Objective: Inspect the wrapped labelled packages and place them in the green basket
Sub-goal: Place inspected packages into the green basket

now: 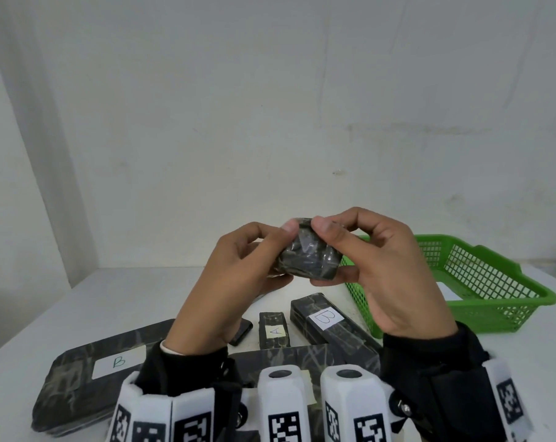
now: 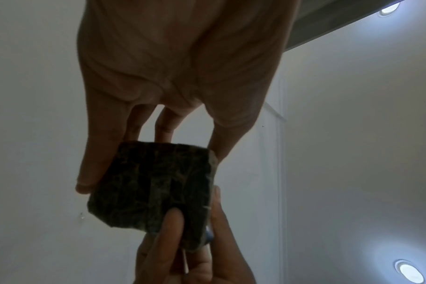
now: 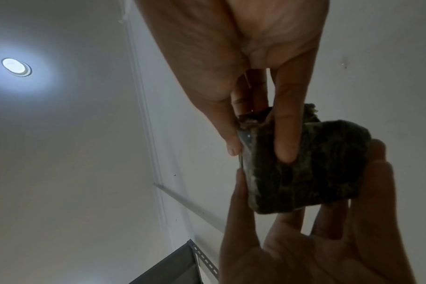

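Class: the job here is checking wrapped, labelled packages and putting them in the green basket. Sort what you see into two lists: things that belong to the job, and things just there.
Belongs to the job:
- small package held up by left hand and right hand
- package B
- package A
- package U
- green basket

Just there:
- table
- wall
- ceiling light

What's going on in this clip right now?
A person holds a small wrapped package up above the table, pinched between the left hand and the right hand, apparently inspecting it. No label shows on it. Packages marked B, A and U lie on the table; the green basket stands to the right.
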The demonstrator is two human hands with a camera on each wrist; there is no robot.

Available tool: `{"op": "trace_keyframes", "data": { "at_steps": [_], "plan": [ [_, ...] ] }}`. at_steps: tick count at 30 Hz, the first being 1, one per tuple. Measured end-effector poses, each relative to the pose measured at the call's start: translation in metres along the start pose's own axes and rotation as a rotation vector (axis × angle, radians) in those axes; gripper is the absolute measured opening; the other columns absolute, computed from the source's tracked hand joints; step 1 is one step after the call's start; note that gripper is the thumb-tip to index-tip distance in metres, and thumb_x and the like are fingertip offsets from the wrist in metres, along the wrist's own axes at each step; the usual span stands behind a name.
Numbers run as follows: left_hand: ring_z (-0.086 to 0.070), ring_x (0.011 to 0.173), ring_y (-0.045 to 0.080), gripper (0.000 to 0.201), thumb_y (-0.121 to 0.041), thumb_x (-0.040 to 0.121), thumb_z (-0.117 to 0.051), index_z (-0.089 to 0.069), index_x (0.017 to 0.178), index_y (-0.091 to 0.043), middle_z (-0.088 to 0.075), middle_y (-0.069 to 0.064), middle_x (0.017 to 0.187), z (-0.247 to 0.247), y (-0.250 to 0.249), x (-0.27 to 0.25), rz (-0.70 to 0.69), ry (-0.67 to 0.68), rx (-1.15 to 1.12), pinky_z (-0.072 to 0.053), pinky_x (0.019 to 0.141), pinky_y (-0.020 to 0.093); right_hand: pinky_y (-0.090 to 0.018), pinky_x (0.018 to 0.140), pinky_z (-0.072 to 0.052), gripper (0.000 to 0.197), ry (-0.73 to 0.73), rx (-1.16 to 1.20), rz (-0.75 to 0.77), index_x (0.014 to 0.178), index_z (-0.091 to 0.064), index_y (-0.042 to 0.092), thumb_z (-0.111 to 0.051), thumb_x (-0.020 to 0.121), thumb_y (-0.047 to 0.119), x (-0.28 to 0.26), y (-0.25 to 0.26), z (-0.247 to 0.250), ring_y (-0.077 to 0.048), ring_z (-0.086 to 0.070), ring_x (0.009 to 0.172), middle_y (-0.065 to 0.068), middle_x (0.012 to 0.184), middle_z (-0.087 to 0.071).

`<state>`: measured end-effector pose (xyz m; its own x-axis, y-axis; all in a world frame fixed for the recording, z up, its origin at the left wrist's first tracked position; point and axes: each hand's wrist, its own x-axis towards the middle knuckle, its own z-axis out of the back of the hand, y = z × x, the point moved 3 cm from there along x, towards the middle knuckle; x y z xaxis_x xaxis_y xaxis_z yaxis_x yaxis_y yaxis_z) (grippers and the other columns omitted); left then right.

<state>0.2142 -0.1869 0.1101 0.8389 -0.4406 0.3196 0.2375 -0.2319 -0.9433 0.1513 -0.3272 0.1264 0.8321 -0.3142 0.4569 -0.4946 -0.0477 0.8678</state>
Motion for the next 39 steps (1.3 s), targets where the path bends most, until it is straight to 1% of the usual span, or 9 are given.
{"op": "trace_keyframes", "data": {
  "at_steps": [7,12,18,21,24,29,33,36,39],
  "plan": [
    [-0.072,0.087,0.023,0.068,-0.058,0.067,-0.074,-0.069,0.102,0.0,-0.075,0.011,0.09,0.003,-0.004,0.0,-0.003,-0.039,-0.017,-0.06,0.084,0.036,-0.031,0.051,-0.057,0.02,0.067,0.048,-0.025,0.082,-0.068,0.006,-0.075,0.066,0.014,0.0,-0.002,-0.004,-0.019,-0.07,0.069,-0.018,0.087,-0.071],
    [-0.066,0.073,0.02,0.043,-0.049,0.069,-0.065,-0.063,0.078,-0.006,-0.069,0.005,0.069,0.001,-0.005,-0.002,-0.043,-0.085,-0.01,-0.06,0.079,0.035,-0.032,0.054,-0.058,0.024,0.083,0.056,-0.044,0.084,-0.068,0.004,-0.076,0.064,0.015,0.0,-0.003,-0.004,-0.019,-0.07,0.069,-0.016,0.086,-0.07],
    [-0.073,0.087,0.026,0.068,-0.059,0.065,-0.065,-0.069,0.1,-0.001,-0.076,0.014,0.09,0.003,-0.006,-0.001,-0.032,-0.107,0.013,-0.06,0.086,0.04,-0.035,0.065,-0.06,0.043,0.139,-0.004,-0.068,0.091,-0.068,0.009,-0.088,0.053,0.004,0.0,-0.007,-0.004,-0.028,-0.069,0.09,-0.014,0.096,-0.069],
    [-0.072,0.087,0.023,0.046,-0.047,0.076,-0.079,-0.069,0.096,-0.007,-0.075,0.009,0.09,0.005,-0.006,-0.001,-0.047,-0.059,0.017,-0.058,0.087,0.036,-0.034,0.065,-0.06,0.043,0.114,0.033,-0.06,0.093,-0.068,0.009,-0.081,0.052,0.007,0.0,-0.006,-0.001,-0.027,-0.07,0.087,-0.017,0.097,-0.071],
    [-0.07,0.084,0.02,0.031,-0.036,0.076,-0.067,-0.07,0.095,-0.011,-0.074,0.011,0.091,0.009,-0.003,0.001,-0.082,-0.055,0.001,-0.058,0.086,0.035,-0.032,0.066,-0.06,0.046,0.119,0.032,-0.081,0.1,-0.068,0.013,-0.081,0.056,0.019,-0.002,-0.004,-0.003,-0.023,-0.071,0.088,-0.015,0.105,-0.07],
    [-0.068,0.086,0.017,0.04,-0.027,0.073,-0.063,-0.069,0.107,-0.007,-0.074,0.01,0.098,0.012,-0.006,0.002,-0.119,-0.07,-0.06,-0.057,0.072,0.028,-0.034,0.072,-0.06,0.07,0.049,0.002,-0.152,0.123,-0.063,0.016,-0.073,0.062,0.049,0.002,-0.008,-0.003,-0.016,-0.066,0.109,-0.011,0.127,-0.06],
    [-0.066,0.092,0.026,0.045,-0.02,0.068,-0.061,-0.067,0.11,-0.007,-0.068,0.024,0.111,0.01,-0.007,0.002,-0.127,-0.032,-0.09,-0.055,0.065,0.03,-0.032,0.068,-0.061,0.054,0.082,0.016,-0.195,0.12,-0.063,0.01,-0.068,0.074,0.036,0.001,-0.01,-0.006,-0.014,-0.073,0.085,-0.01,0.096,-0.075],
    [-0.063,0.089,0.026,0.045,-0.015,0.071,-0.052,-0.064,0.113,-0.007,-0.064,0.028,0.11,0.01,-0.009,0.001,-0.125,0.025,-0.099,-0.056,0.067,0.029,-0.033,0.066,-0.06,0.039,0.05,0.019,-0.119,0.116,-0.063,0.014,-0.073,0.079,0.017,0.001,-0.01,-0.004,-0.018,-0.073,0.082,-0.013,0.102,-0.073],
    [-0.069,0.09,0.019,0.044,-0.03,0.073,-0.065,-0.063,0.115,-0.019,-0.072,0.013,0.107,0.01,-0.01,-0.001,-0.123,0.08,0.005,-0.055,0.08,0.035,-0.034,0.069,-0.06,0.04,0.021,-0.042,-0.053,0.113,-0.061,0.02,-0.075,0.079,0.005,0.002,-0.009,0.0,-0.019,-0.073,0.085,-0.009,0.11,-0.069]
  ]
}}
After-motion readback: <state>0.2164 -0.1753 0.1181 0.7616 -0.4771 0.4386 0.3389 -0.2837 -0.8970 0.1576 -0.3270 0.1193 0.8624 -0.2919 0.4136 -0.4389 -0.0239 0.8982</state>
